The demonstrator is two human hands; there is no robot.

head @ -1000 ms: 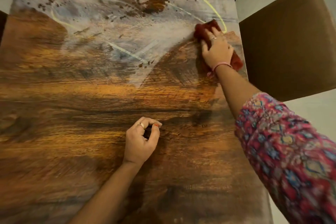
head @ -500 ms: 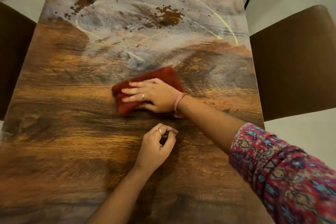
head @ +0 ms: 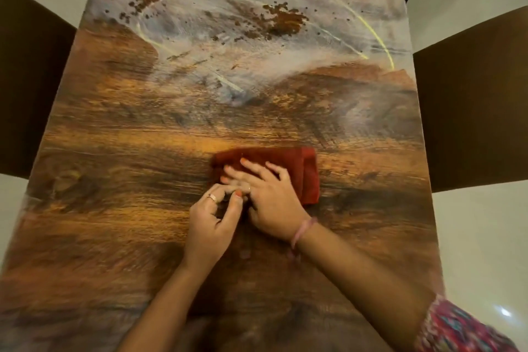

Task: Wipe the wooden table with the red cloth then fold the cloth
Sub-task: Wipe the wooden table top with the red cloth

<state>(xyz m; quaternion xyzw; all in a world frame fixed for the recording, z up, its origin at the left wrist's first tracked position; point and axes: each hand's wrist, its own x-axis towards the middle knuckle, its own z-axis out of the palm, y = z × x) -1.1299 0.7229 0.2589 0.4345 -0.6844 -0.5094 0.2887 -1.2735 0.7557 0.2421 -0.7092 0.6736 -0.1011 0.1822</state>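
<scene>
**Red cloth under the right palm at mid-table**

The red cloth (head: 288,168) lies bunched on the wooden table (head: 114,166), about mid-width. The right hand (head: 268,197) rests flat on it, fingers spread and straight, pressing down. The left hand (head: 213,223) sits just beside, touching the right; its fingers are curled with thumb near the fingertips, but whether they pinch the cloth's edge I cannot tell. Whitish smears and brown crumbs (head: 283,20) cover the table's far half. Brown chairs (head: 471,100) flank both sides.

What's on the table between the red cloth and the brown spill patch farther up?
Head view: bare wiped wood nearest the red cloth, then whitish smear and small specks up to the brown spill patch.
</scene>
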